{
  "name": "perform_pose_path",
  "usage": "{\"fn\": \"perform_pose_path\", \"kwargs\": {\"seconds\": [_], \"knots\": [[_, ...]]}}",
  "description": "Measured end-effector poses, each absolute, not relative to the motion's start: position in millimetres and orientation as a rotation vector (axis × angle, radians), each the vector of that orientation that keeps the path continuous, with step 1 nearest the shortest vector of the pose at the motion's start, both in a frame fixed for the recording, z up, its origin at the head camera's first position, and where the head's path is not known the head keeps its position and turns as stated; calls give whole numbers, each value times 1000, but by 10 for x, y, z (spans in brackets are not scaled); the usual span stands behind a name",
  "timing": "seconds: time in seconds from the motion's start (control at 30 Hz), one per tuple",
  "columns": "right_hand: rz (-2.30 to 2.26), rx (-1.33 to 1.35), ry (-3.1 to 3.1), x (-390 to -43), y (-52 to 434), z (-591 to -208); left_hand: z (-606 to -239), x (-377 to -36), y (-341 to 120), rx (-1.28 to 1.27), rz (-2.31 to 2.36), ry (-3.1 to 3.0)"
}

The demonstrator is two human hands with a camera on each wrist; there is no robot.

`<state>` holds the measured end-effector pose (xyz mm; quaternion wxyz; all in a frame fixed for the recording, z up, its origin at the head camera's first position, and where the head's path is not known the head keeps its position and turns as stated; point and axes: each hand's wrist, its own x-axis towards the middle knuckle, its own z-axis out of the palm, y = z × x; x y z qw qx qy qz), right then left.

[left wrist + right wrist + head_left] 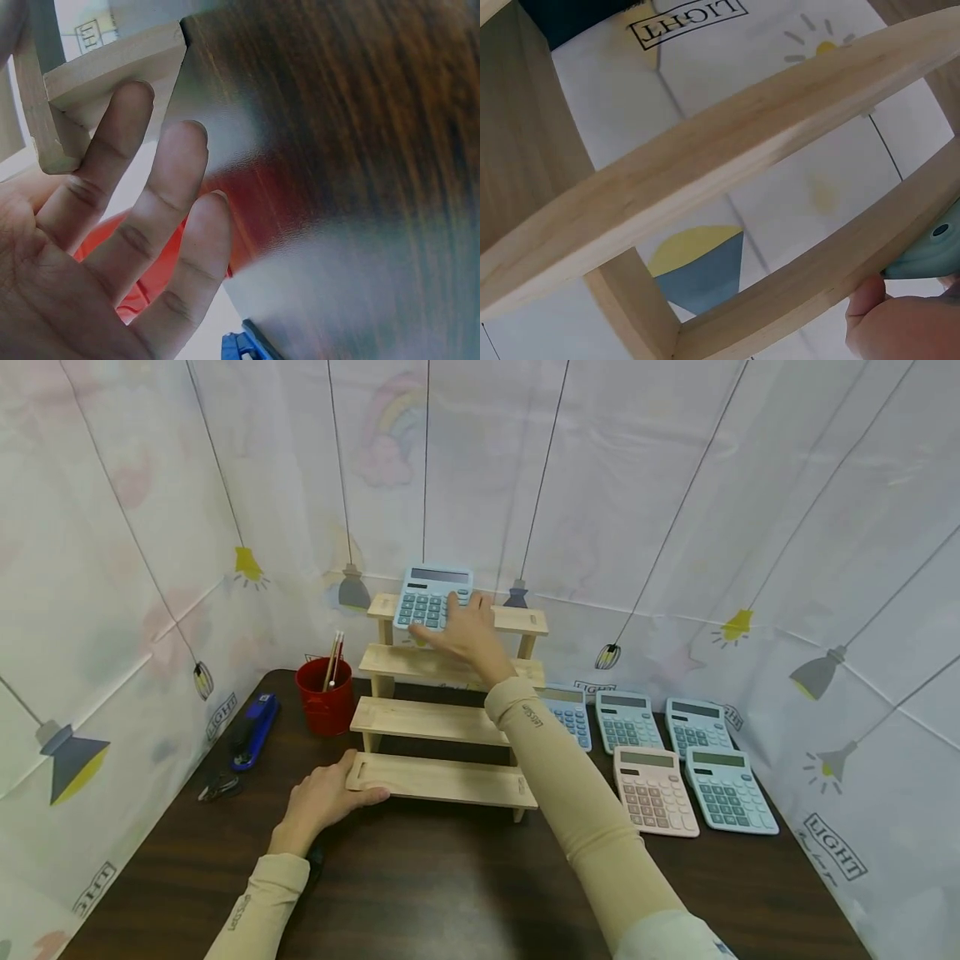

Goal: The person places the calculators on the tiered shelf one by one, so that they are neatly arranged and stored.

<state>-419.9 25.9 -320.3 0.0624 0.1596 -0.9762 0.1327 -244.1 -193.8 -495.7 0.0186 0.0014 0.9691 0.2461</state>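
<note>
Pale-blue calculator (426, 593) is pinched by fingers of right hand (474, 633) at top shelf (517, 620), prob. to hold it upright — left hand (322, 797), fingers loosely straight, touches wooden stand (442, 781) low down, prob. vs. wobble — w/ other calculators (647, 760) on desk (405, 877), R side.

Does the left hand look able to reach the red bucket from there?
Probably yes: the left hand touches the bottom shelf, and the red bucket stands just beyond, with only tabletop showing between.

Pale-blue calculator (429, 597), facing outward, at top of wooden stand (431, 720)
</note>
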Motion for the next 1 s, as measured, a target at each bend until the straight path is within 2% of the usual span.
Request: {"fn": "perform_pose_path", "kwargs": {"seconds": [0.6,1.0], "knots": [[359,402,-2934,-4170,86,-3249,-4934,-2380,-1925,-18,756,2997],[510,380,-2911,-4100,464,-3279,-4967,-2409,-1949,-12,752,2999]]}}
